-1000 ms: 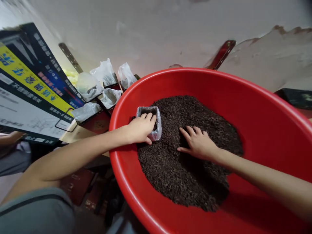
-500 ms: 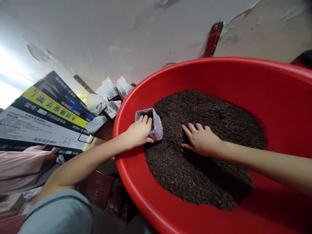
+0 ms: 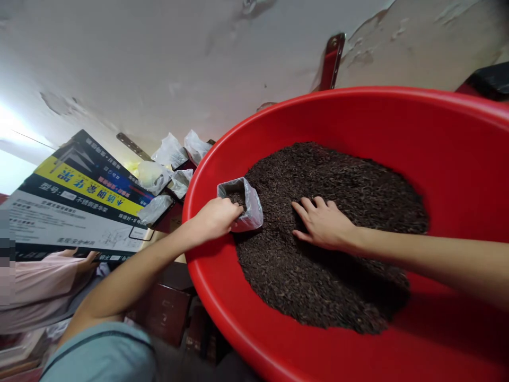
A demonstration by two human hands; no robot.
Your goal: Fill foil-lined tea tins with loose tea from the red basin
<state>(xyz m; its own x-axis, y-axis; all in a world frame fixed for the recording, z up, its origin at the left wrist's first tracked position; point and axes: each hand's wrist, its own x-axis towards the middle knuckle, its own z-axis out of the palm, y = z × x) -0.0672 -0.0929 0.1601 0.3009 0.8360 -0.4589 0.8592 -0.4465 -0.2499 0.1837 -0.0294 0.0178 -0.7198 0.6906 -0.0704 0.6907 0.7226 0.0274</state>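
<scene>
A large red plastic tub (image 3: 397, 114) holds a wide heap of dark loose tea leaves (image 3: 278, 281). At the heap's left edge, inside the tub, stands a clear plastic bag (image 3: 253, 208) with its mouth open and squared. Some dark leaves show in it. My left hand (image 3: 218, 216) has its fingers curled over the bag's near edge and is closed on it; some fingertips are hidden. On the heap lies my right hand (image 3: 324, 225), palm down, fingers spread, touching the leaves and holding nothing.
Several plastic-lined boxes (image 3: 157, 208) stand left of the tub. A big printed carton (image 3: 79, 196) leans beyond them, with another person's pink clothing (image 3: 47, 281) beneath. Behind the tub rises a stained wall (image 3: 159, 63) with a dark red post (image 3: 332, 61).
My left hand has drawn back from the bag's mouth, and its fingers have curled onto the near edge. My right hand stays spread on the leaves. The view has shifted slightly.
</scene>
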